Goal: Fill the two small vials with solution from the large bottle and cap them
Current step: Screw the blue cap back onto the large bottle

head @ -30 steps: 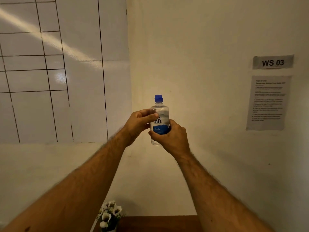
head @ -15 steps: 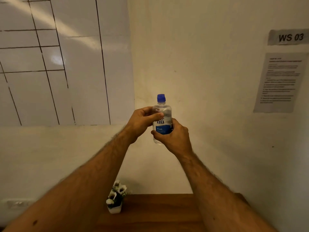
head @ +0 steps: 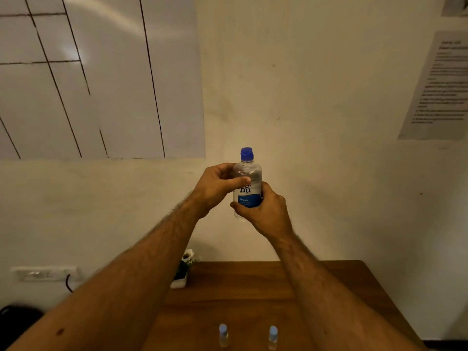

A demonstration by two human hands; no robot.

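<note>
Bottle (head: 247, 184) upright, blue cap (head: 247, 153) still on, raised well above table (head: 253, 287), gripped by left hand (head: 215, 186) and right hand (head: 263, 211). Two vials (head: 223, 335) (head: 273, 336) stand capped on table below; no pouring started, looks like everything's left.

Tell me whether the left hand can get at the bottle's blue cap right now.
Probably yes. The left hand grips the upper body of the bottle, just below the blue cap, which stands uncovered. The right hand holds the bottle lower down, so the left could let go.
</note>
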